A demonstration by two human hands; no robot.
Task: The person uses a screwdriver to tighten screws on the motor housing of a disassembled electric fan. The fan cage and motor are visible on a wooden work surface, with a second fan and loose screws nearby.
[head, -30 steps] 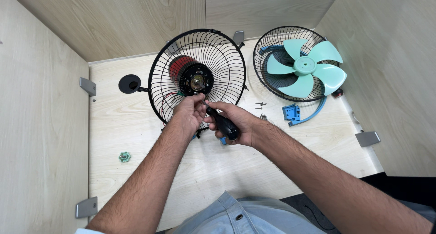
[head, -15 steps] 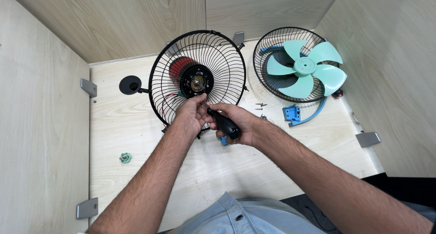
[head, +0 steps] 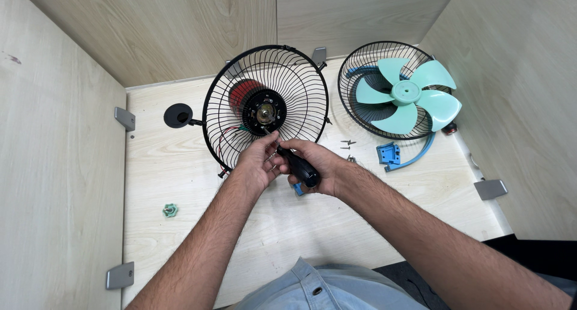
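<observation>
Pale wood-grain walls (head: 54,165) box in matching tabletop (head: 162,165) — even light.

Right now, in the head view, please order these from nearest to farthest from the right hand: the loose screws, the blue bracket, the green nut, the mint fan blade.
From the right hand:
1. Loose screws, just right of it.
2. Blue bracket, farther right.
3. Mint fan blade, upper right, in its grille.
4. Green nut, far left on the table.

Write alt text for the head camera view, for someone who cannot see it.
Two bare hands work a black-handled screwdriver at the motor hub of a black wire fan guard on a pale wooden table. To its right lies a second guard holding a mint-green fan blade.
</observation>
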